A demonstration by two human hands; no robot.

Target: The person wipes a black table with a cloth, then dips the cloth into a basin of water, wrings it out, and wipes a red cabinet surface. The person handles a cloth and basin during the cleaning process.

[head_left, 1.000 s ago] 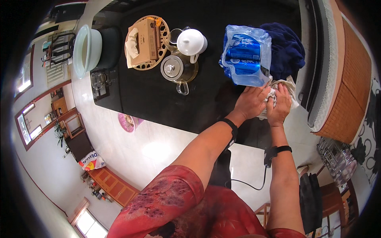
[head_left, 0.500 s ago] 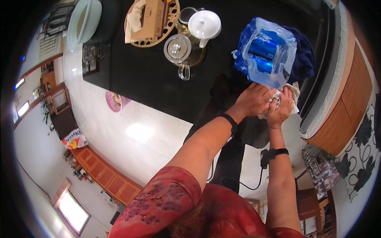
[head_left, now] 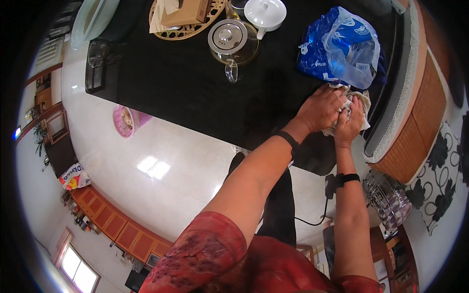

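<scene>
My left hand point(head_left: 320, 108) and my right hand point(head_left: 350, 124) are side by side at the near right corner of a black table point(head_left: 195, 93). Between and under them a crumpled off-white cloth point(head_left: 365, 103) is bunched up, and both sets of fingers press together on it. The left fingers overlap the cloth from the left, while the right hand grips it from the near side. Right beyond my fingertips sits a blue and clear plastic bag point(head_left: 317, 56) with its mouth gaping. Part of the cloth is hidden beneath my hands.
A glass teapot point(head_left: 228, 38) and a white lidded pot point(head_left: 265, 13) stand at the table's far middle, near a woven tray point(head_left: 215, 14) holding a tissue box point(head_left: 188, 13). A wooden seat with a woven mat point(head_left: 415, 122) borders the right. A pink bin point(head_left: 124, 121) stands on the floor.
The view has shifted, so the tabletop things sit higher in the picture. The blue bag shows at a different angle. Both hands remain on the cloth.
</scene>
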